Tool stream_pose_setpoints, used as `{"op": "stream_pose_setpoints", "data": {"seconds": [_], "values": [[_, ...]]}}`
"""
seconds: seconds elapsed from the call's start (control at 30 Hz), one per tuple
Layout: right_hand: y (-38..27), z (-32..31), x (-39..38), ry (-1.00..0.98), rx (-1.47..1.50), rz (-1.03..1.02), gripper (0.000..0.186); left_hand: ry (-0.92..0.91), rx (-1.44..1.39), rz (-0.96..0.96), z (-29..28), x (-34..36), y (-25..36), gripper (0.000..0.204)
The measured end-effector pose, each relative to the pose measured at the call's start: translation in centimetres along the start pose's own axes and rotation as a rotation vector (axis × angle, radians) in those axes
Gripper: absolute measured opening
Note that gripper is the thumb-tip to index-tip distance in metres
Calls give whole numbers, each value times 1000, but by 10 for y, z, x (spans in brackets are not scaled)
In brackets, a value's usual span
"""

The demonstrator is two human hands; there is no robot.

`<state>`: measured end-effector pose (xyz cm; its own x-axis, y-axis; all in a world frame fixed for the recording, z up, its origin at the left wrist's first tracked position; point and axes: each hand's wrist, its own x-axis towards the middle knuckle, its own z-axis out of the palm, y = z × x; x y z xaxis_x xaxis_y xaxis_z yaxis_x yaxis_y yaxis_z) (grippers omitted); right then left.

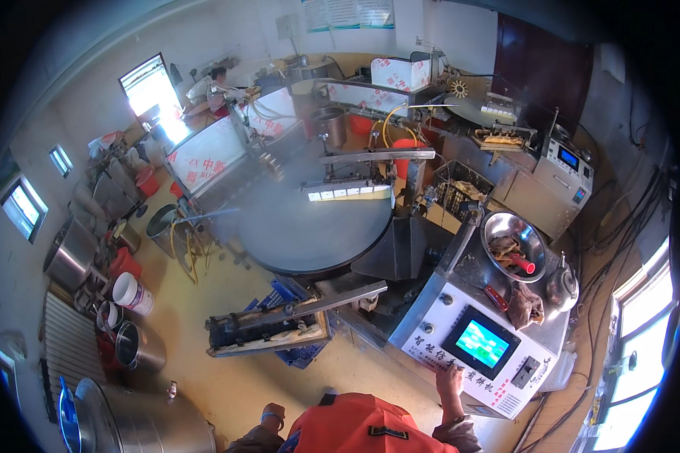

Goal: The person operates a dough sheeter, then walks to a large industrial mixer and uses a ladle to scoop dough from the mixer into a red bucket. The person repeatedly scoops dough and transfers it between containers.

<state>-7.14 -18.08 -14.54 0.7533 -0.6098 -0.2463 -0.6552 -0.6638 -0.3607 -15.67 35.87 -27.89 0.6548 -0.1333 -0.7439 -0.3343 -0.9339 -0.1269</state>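
Watching from my end, the relation I'd key on is right hand (450, 386) to touchscreen (482, 343): the lit, dark-framed screen sits just ahead of the right fingers and a bit to their right, set in the white control panel (421, 349). Its long axis slants, far-left end to near-right end, roughly along the panel's lower edge, so the fingers are below its near long side, closer to the left end. Right hand is clearly the nearer one; left hand (273, 416) is well apart, off to the left past the red apron (359, 423). Right pose: forearm up from the lower edge, hand raised at the panel's near edge, fingers looking partly bent and pointing forward. I see nothing in that grip, but it's too small to call how far the fingers are spread, or whether a tip touches the panel. Left pose: low beside the body, fingers seem curled in; can't tell if it has hold of anything. Other stuff by the right fingers: small knob (428, 328) ahead-left, black switch plate (527, 372) to the right, red-handled tool (496, 297) farther ahead beyond the screen.
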Motion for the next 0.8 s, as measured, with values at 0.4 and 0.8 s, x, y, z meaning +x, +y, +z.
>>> {"op": "stream_pose_setpoints", "data": {"seconds": [0.4,0.8], "values": [[-5,-1,0,-15,-10,-5,57,14,-92,-28,46,34,-9,22],[14,23,13,29,109,10,55,-19,-244,-116,3,6,-4,25]]}}
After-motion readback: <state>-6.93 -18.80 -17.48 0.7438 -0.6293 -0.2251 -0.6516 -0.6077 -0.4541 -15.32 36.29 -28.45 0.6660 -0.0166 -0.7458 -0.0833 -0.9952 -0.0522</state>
